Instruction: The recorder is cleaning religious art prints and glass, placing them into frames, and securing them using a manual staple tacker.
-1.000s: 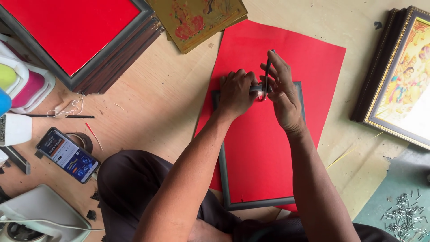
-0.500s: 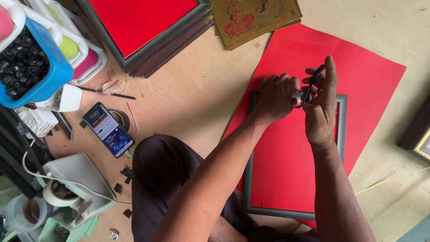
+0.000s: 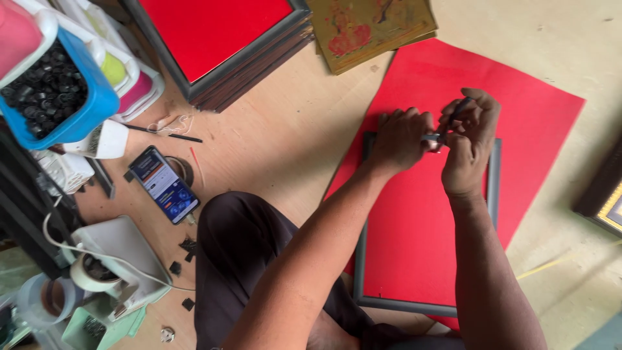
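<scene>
A grey picture frame (image 3: 360, 259) lies on a large red sheet (image 3: 518, 110) on the wooden floor. Both my hands meet over the frame's far edge. My left hand (image 3: 400, 139) grips a small metal piece (image 3: 431, 138) against that edge. My right hand (image 3: 470, 139) is closed around a thin dark tool (image 3: 457, 111) whose tip touches the metal piece. My fingers hide most of the metal piece.
A stack of red-backed frames (image 3: 227, 39) and a yellowish painted print (image 3: 369, 29) lie at the top. At left are a blue tub of black parts (image 3: 55, 97), a phone (image 3: 163, 185), a tape roll (image 3: 91, 272) and a white device. A gold frame (image 3: 606, 198) sits at right.
The camera view swung left and down, bringing the blue tub and the tape into sight. My hands stayed together at the frame's far edge, working the tool.
</scene>
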